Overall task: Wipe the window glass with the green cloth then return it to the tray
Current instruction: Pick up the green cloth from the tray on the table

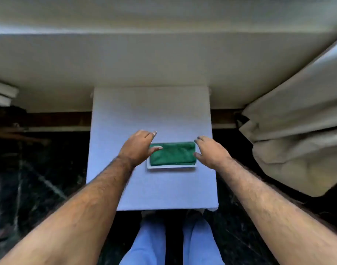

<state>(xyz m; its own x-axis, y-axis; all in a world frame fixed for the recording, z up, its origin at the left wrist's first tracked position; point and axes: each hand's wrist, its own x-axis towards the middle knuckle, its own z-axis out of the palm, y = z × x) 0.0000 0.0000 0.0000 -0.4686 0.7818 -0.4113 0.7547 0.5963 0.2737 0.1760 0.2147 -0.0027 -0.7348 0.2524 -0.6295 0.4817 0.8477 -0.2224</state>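
Observation:
A folded green cloth lies in a shallow white tray on a small white table. My left hand hovers at the cloth's left end, fingers spread, thumb reaching over the cloth's edge. My right hand hovers at the cloth's right end, fingers apart too. Neither hand holds anything. The window glass itself lies beyond the pale sill at the top and is not clearly seen.
A beige curtain hangs bunched at the right, close to the table. Dark marble floor surrounds the table. My legs in light blue trousers stand at the table's near edge. White slats show at the far left.

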